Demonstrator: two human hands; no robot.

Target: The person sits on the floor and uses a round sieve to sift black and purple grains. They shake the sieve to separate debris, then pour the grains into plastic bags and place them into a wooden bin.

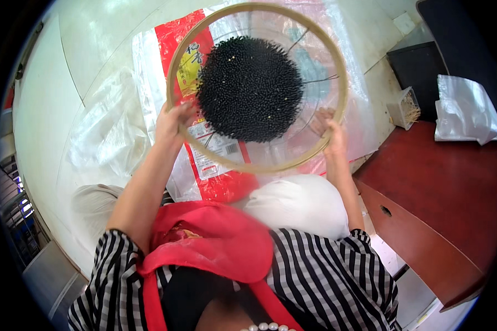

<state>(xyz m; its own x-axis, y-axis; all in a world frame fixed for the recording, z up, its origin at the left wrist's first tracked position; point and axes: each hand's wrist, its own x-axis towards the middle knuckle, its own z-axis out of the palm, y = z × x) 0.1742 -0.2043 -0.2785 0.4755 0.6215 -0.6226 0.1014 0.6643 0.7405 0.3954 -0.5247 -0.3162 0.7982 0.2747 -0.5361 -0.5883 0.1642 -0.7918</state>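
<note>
A round sieve (259, 167) with a pale wooden rim and a see-through base is held out in front of me, above the floor. Small black beans (251, 88) are heaped in its middle, with a few pale specks among them. My left hand (172, 120) is closed round the rim at the lower left, its fingertips blurred inside the edge. On the lower right side, my right hand (336, 135) grips the same rim, its fingers showing faintly through or over the base.
Beneath the sieve lies a flattened red and white plastic sack (204, 190). Crumpled clear plastic (113, 132) spreads to its left. At right stand a reddish-brown table (431, 187), a silvery bag (466, 110), a dark box (414, 71) and a clear container of thin sticks (407, 109).
</note>
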